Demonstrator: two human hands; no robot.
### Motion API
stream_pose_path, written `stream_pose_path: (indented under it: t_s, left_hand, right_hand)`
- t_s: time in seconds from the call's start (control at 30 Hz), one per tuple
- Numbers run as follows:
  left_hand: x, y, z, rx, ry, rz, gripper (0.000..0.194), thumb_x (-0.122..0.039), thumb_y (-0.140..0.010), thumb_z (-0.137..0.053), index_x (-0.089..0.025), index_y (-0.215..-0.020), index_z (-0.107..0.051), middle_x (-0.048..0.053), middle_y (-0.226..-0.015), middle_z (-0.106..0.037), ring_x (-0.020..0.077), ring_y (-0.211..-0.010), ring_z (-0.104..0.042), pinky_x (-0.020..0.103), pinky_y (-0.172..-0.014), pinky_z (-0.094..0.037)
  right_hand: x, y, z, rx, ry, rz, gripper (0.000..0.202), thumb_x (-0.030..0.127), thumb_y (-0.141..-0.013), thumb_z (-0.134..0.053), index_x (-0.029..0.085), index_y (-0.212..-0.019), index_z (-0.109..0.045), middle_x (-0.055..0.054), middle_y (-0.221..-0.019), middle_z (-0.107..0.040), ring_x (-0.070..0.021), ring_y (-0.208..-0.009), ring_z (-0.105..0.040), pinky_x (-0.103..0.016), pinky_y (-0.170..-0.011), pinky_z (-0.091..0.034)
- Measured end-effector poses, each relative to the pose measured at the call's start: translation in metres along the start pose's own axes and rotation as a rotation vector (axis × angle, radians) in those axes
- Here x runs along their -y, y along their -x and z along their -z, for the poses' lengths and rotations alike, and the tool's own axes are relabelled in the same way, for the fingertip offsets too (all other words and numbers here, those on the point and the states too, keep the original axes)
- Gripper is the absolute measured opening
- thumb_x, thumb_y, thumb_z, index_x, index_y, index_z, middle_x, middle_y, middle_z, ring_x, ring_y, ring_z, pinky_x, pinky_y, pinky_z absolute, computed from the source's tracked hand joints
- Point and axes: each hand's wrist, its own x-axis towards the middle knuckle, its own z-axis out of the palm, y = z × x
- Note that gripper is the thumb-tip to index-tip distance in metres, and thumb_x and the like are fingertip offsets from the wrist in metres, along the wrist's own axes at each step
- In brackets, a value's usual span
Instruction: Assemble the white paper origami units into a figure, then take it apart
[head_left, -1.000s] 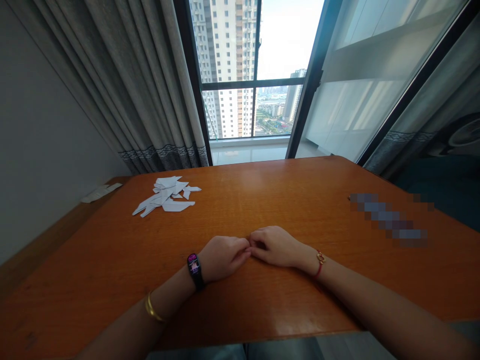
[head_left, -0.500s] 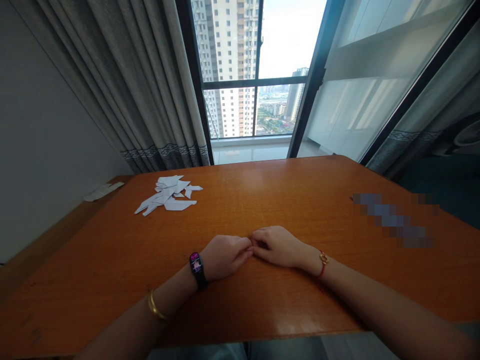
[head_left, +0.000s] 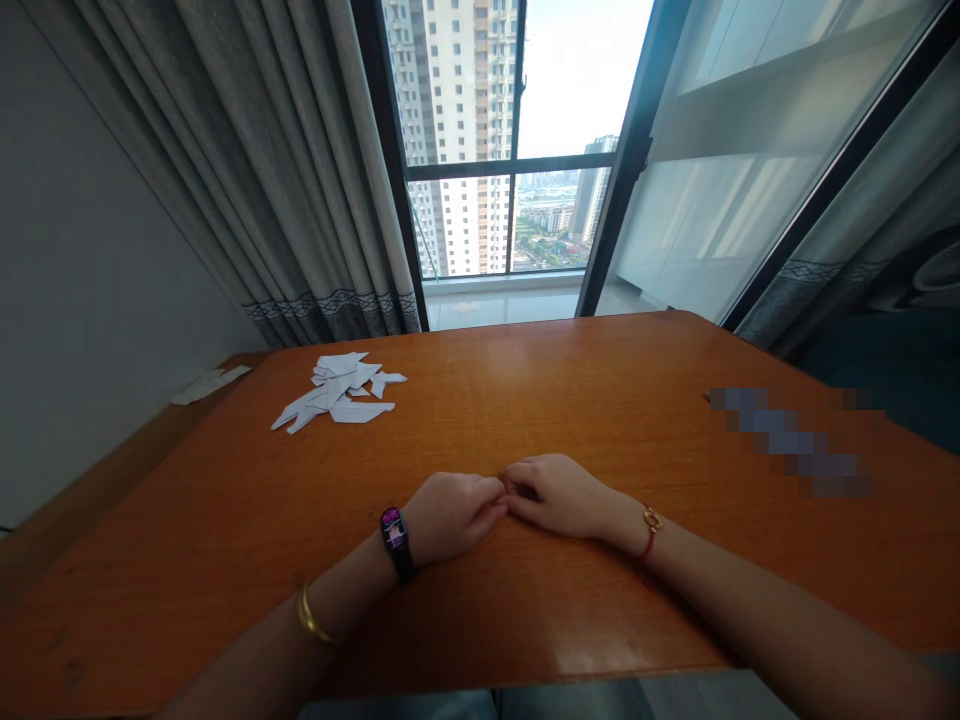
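My left hand [head_left: 454, 515] rests on the wooden table [head_left: 540, 390] with its fingers curled in. A black smart band [head_left: 395, 535] and a gold bangle [head_left: 311, 615] circle that arm. Opposite it lies my right hand [head_left: 559, 497], also curled, with a red string bracelet [head_left: 649, 530] at the wrist. The fingertips of both hands meet near the table's middle, and nothing shows in either. Beyond my left hand, a loose pile of folded white paper pieces [head_left: 337, 385] lies on the table, apart from both hands.
A pixelated, unreadable item [head_left: 787, 440] lies on the table's right side. At the left edge is a flat pale strip [head_left: 210, 384]. Grey curtains [head_left: 315, 180] hang behind, beside a window [head_left: 514, 170] with tall buildings outside.
Both hands keep the same pose and place. Only a very slight shift of the whole view shows.
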Motion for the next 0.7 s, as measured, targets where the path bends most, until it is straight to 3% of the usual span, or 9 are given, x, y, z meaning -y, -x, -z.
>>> stream_pose_path:
  t_s: [0.7]
  left_hand:
    - [-0.0009, -0.0004, 0.0018, 0.003, 0.021, 0.012, 0.02, -0.03, -0.092, -0.04, -0.02, -0.084, -0.055, 0.001, -0.077, -0.064, 0.0141, -0.065, -0.057, 0.024, -0.06, -0.037]
  right_hand:
    - [-0.0016, 0.0, -0.0024, -0.02, 0.012, 0.017, 0.025, 0.038, -0.09, -0.048, 0.019, -0.077, -0.057, -0.002, -0.076, -0.066, -0.0133, -0.067, -0.056, -0.024, -0.059, -0.03]
